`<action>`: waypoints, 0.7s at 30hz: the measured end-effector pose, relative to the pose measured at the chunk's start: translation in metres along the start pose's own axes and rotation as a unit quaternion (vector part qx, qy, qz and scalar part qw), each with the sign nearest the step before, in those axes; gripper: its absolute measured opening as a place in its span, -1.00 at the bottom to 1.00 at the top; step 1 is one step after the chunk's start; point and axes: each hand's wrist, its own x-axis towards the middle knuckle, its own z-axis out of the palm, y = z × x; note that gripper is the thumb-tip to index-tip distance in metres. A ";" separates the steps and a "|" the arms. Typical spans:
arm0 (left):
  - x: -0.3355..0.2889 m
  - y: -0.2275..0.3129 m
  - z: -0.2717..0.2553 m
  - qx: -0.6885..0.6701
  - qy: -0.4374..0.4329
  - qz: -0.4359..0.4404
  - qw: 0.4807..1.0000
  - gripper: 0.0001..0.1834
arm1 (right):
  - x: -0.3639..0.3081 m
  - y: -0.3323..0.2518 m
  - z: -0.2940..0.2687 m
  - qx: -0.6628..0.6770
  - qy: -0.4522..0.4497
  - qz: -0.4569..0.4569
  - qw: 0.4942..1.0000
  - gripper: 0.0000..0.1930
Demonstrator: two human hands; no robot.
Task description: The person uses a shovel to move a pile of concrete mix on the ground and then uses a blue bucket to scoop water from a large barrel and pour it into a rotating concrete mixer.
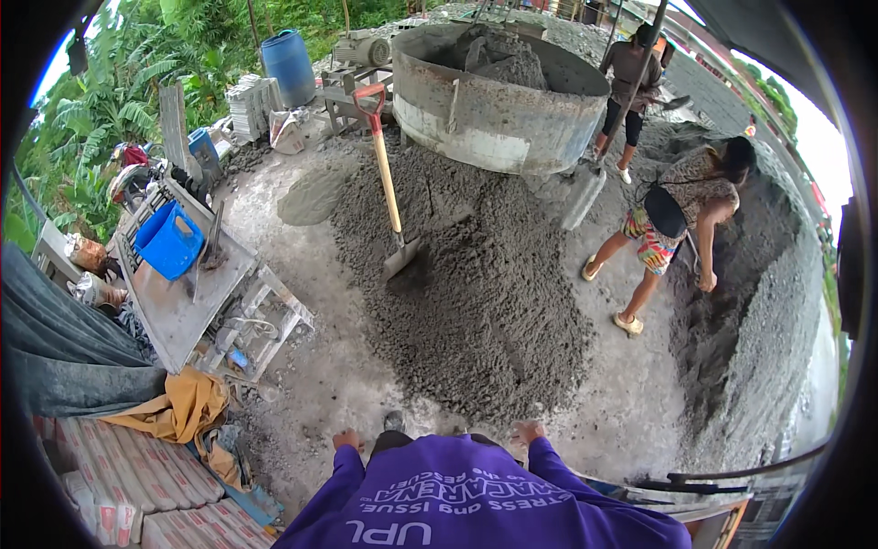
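My left hand (347, 440) and my right hand (529, 432) rest low at either side of my legs, below the purple sleeves. Both look loosely open, with nothing seen in them; the fingers are small and partly hidden. Ahead of me spreads a wide heap of damp grey sand or mortar mix (485, 302). A shovel (388, 183) with a wooden shaft and an orange-red grip stands upright in its left part, the blade sunk in the mix. Neither hand touches it.
A large round metal mixer pan (494, 128) stands behind the heap. Two people (677, 206) (631, 91) work on the right, near a long gravel pile (759, 302). At left are a work table (197, 302), a blue bucket (170, 240), a blue drum (289, 69) and stacked bags (137, 462).
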 end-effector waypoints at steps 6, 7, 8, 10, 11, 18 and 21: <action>0.029 0.001 0.008 0.057 -0.033 0.050 0.997 -0.59 | 0.001 -0.020 0.034 0.008 -0.108 0.002 0.994 -0.59; 0.032 -0.001 0.008 0.056 -0.030 0.051 0.997 -0.59 | -0.009 -0.031 0.041 0.008 -0.112 0.002 0.994 -0.59; 0.037 -0.005 0.007 0.070 -0.026 0.067 0.995 -0.58 | -0.023 -0.043 0.052 -0.028 -0.104 0.018 0.994 -0.57; 0.036 -0.004 0.009 0.084 -0.029 0.081 0.993 -0.58 | -0.026 -0.048 0.052 -0.054 -0.129 0.032 0.990 -0.57; 0.026 -0.001 0.011 0.082 -0.040 0.074 0.993 -0.57 | -0.007 -0.027 0.038 -0.127 -0.148 -0.028 0.980 -0.58; 0.022 -0.004 -0.007 0.083 -0.024 0.047 0.995 -0.55 | -0.004 -0.027 0.045 -0.225 -0.067 0.011 0.972 -0.65; 0.021 -0.002 -0.003 0.085 -0.014 0.035 0.996 -0.55 | 0.002 -0.022 0.047 -0.207 -0.072 -0.006 0.976 -0.66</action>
